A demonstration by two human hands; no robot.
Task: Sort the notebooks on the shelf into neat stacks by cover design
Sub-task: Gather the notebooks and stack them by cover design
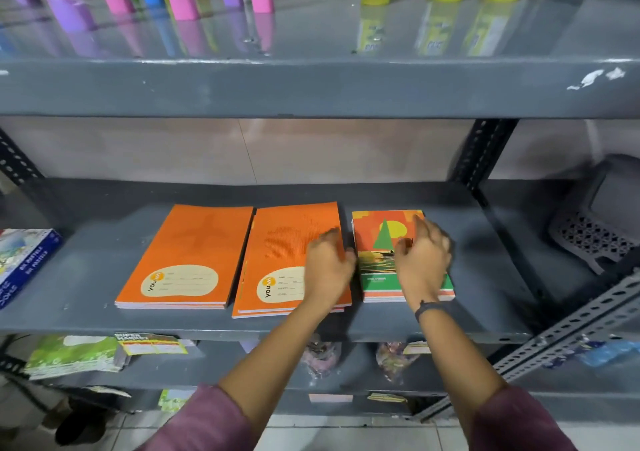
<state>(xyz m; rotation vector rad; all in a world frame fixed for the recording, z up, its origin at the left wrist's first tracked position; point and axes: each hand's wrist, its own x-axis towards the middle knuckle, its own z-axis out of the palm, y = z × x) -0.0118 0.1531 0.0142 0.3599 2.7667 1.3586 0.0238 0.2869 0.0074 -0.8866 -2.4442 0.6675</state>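
A: Far out to the left of both hands, a blue box [26, 260] sits at the edge of the grey shelf [86, 319]. Then the first orange stack [187, 256], lying flat, well left of the hands.

B: And the second orange stack [277, 260] just beside it?

A: That one is under the left hand [329, 267], which lies palm down on its right edge, fingers spread loosely, gripping nothing.

B: The right hand [420, 263]?

A: Just to the right, over the patterned stack [377, 239], the one with the green triangle and yellow sun. Fingers are curled and parted above the cover; it's blurred, so whether they pinch a notebook, I cannot tell. A dark band [429, 308] circles that wrist.

B: Further right?

A: A dark plastic basket [595, 228], well apart from the hands.
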